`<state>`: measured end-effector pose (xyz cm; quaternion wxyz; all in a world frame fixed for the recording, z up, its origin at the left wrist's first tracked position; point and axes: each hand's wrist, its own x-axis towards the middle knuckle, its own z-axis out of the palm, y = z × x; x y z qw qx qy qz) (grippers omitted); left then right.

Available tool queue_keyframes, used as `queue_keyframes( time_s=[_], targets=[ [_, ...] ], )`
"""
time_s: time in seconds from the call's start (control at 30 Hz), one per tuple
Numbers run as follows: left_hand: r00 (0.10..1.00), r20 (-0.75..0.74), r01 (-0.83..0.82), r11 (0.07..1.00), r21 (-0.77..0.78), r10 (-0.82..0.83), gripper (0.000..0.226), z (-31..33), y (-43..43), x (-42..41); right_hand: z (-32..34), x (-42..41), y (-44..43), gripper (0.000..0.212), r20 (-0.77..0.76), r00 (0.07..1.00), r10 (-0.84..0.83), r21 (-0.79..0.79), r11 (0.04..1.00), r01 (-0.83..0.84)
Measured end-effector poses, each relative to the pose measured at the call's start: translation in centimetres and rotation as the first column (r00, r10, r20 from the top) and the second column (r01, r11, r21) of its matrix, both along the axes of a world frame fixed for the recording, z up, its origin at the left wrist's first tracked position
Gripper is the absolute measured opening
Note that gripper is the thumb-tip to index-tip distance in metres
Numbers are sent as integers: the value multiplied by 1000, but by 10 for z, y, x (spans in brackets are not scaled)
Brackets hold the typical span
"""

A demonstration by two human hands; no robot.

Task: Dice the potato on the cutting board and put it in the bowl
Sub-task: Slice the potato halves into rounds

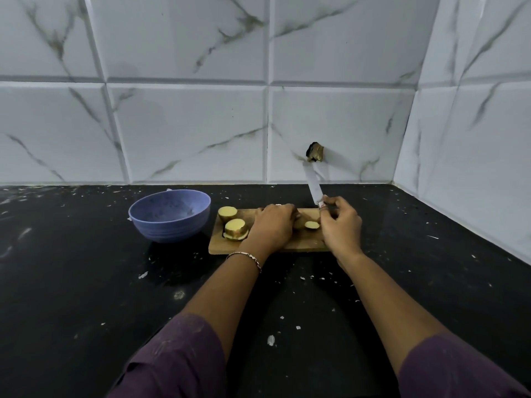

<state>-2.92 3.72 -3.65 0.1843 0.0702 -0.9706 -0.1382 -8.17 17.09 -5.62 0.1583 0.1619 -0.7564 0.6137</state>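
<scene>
My left hand [271,225] curls its fingers over the potato [298,219]; right hand [340,225] pinches the knife [314,186], blade toward twelve o'clock.

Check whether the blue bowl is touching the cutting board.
Apart. The head view shows a narrow strip of dark counter between the bowl and the left edge of the cutting board.

The cutting board [306,241] at mid-frame is showing matt, bare wood. Left of it, the bowl [172,222] is looking like matt, speckled plastic, ribbed low down. The knife [313,185] blade is gleaming as pale metal. The potato [235,225] is showing smooth cut faces and dull skin. The countertop [86,282] is shining like polished black stone.
</scene>
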Motion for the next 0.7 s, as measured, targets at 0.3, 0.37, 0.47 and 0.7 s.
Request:
queue_keyframes(
  time_s=[0.3, 0.37, 0.47, 0.7],
  targets=[
    [988, -137, 41, 746, 665, 69, 27, 6, -14, 10, 1, 4, -3, 15, -5, 996, 94, -39, 995, -95],
    [988, -136, 83, 491, 867, 73, 28, 9, -11, 15, 0, 6, -5, 19, -23, 988, 152, -25, 988, -153],
    [987, -132, 121, 124, 985, 91, 26, 17, -6, 27, -2, 9, -6, 20, -43, 981, 190, -14, 982, -191],
    [981, -152, 178, -264, 948, 116, 28, 16, -9, 39, -3, 15, -8, 18, -54, 970, 236, -25, 971, -238]
  ],
)
